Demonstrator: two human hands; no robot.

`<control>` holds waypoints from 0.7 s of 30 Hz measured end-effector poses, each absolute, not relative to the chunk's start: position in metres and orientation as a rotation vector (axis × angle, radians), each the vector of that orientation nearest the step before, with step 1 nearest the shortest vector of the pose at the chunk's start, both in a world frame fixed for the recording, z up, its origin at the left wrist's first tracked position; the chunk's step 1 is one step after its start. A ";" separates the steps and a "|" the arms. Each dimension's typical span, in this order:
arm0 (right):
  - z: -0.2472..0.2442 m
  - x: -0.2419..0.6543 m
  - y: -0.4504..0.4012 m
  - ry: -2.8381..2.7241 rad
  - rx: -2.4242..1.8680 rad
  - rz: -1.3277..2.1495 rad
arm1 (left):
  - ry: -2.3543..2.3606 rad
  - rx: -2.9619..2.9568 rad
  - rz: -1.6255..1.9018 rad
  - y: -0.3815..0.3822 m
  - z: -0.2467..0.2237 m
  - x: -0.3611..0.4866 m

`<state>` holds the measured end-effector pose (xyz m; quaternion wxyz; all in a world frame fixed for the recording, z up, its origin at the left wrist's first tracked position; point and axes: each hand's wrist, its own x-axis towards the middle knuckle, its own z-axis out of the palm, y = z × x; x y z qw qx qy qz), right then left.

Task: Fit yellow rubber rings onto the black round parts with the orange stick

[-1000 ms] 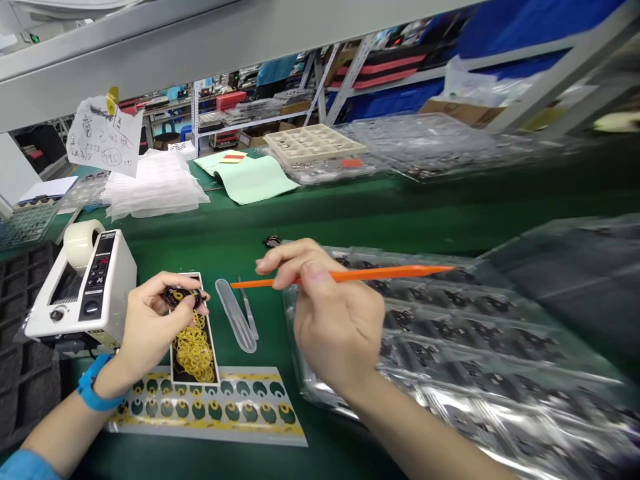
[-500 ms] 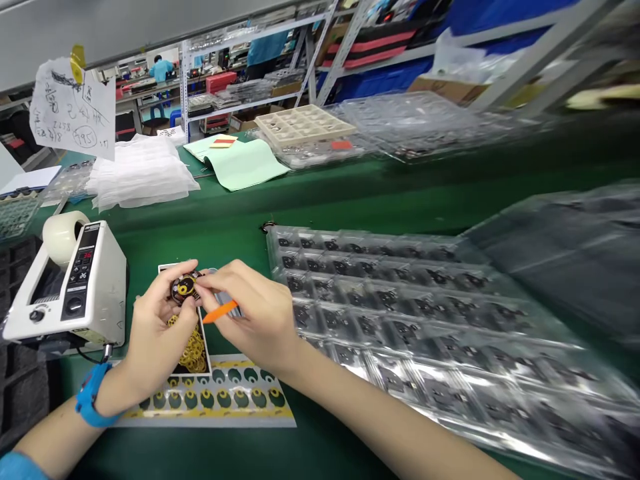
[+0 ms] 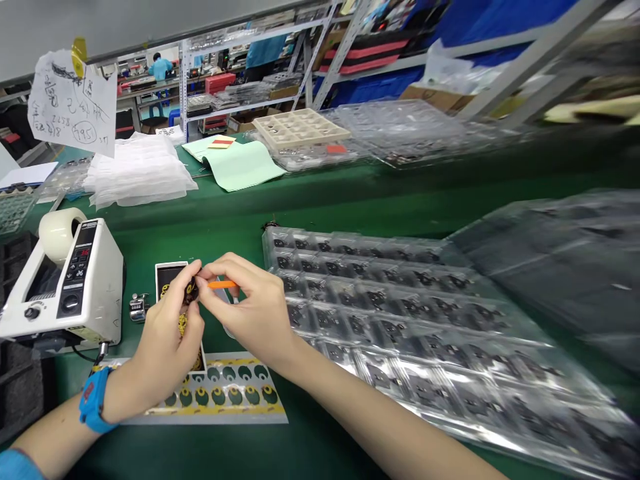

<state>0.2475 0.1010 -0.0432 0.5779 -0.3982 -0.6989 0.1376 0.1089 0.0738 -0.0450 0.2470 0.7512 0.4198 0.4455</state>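
My left hand (image 3: 167, 340) is closed round the edge of a small round black part (image 3: 191, 291), which is now turned nearly edge-on. Against that part, the fingertips of my right hand (image 3: 255, 313) are pinched together. A slim orange tool (image 3: 223, 285) is also gripped in my right hand, lying about level; its exact kind does not show. Beneath both hands is a white-rimmed box (image 3: 171, 265) with yellow rings (image 3: 182, 325) in it, partly covered by my left hand. A sheet of yellow ring-shaped stickers (image 3: 235, 415) lies in front of the box.
On the left stands a white tape dispenser (image 3: 103, 280), with a metal tally counter (image 3: 138, 307) beside it. A large clear compartment tray (image 3: 360, 300) of black parts covers the right side. Papers (image 3: 245, 163) and a beige tray (image 3: 300, 127) lie on the back ledge.
The round part has been tilted from facing me to nearly edge-on. My right hand has turned the orange tool from slanting down-left to level. The tally counter has come into sight.
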 end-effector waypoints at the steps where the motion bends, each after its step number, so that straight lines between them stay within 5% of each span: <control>1: -0.042 0.248 0.102 -1.631 -0.919 0.370 | 1.138 2.048 1.211 0.075 -0.046 0.109; 8: -0.035 0.254 0.108 -1.585 -0.850 0.741 | 1.176 1.845 1.203 0.092 -0.053 0.103; 21: -0.047 0.252 0.104 -1.677 -0.917 0.303 | 1.140 1.997 1.184 0.076 -0.045 0.107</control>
